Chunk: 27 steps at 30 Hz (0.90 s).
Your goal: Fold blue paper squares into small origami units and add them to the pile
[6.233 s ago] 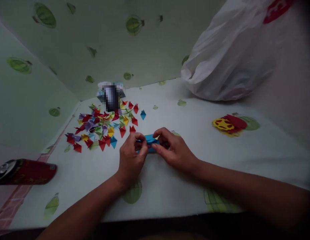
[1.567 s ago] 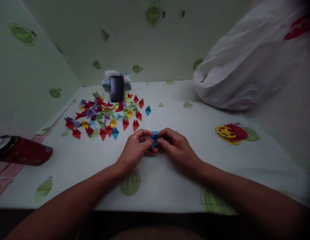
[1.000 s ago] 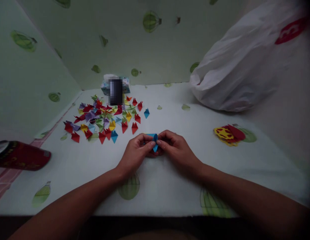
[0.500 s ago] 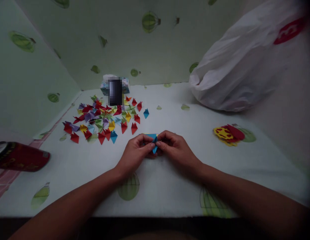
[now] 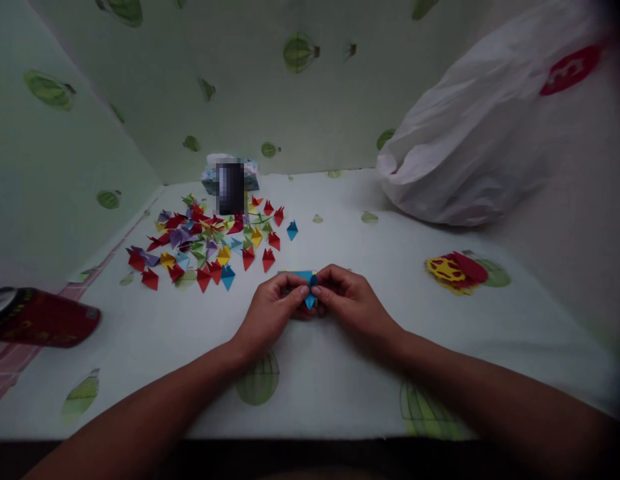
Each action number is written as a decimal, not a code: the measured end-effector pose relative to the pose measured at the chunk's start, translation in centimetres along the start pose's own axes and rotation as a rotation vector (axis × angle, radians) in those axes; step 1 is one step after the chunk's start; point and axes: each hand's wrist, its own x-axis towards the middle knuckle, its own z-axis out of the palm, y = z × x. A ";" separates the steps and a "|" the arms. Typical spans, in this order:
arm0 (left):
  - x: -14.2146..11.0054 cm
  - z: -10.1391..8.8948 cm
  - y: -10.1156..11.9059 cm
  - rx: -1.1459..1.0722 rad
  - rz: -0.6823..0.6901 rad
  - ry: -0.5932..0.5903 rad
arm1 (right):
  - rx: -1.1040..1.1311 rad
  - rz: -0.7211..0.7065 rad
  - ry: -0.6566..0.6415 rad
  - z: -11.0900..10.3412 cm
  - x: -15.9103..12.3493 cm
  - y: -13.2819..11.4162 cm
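Between my two hands is a small blue folded paper piece (image 5: 310,302), its pointed end toward me. My left hand (image 5: 277,300) pinches it from the left with thumb and fingers. From the other side my right hand (image 5: 343,292) grips it too, thumb tip close to the left thumb. The fingers hide much of the folds. Just behind the hands a flat blue paper (image 5: 303,274) with a pale edge shows in part. Farther back on the left lies a loose heap of folded paper pieces (image 5: 210,243) in red, yellow, green, purple and blue.
A red can (image 5: 45,319) lies on its side at the left edge. Behind the heap is a tissue box (image 5: 253,175) with a blurred dark object before it. A white plastic bag (image 5: 455,147) stands back right. Yellow and red paper cut-outs (image 5: 447,270) lie at right.
Both hands stay in nearly the same place, still holding the blue folded paper. The whole view has shifted slightly; nothing else has visibly moved.
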 end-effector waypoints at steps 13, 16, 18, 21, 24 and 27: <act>0.0 -0.1 0.3 0.016 -0.022 -0.004 | 0.005 0.001 -0.021 -0.1 -0.1 0.0; -0.1 -0.1 0.3 0.018 -0.013 -0.024 | 0.000 -0.007 -0.022 -0.1 -0.1 -0.1; -0.2 0.0 0.3 0.020 0.001 -0.029 | -0.006 -0.007 -0.024 -0.1 -0.1 -0.1; -0.2 0.0 0.3 0.023 0.014 -0.035 | -0.007 0.000 -0.021 0.0 -0.1 -0.2; -0.2 0.0 0.3 0.028 0.011 -0.038 | 0.001 0.005 -0.020 0.0 -0.1 -0.2; -0.2 -0.1 0.2 0.034 0.005 -0.032 | 0.006 0.010 -0.022 0.1 -0.1 -0.2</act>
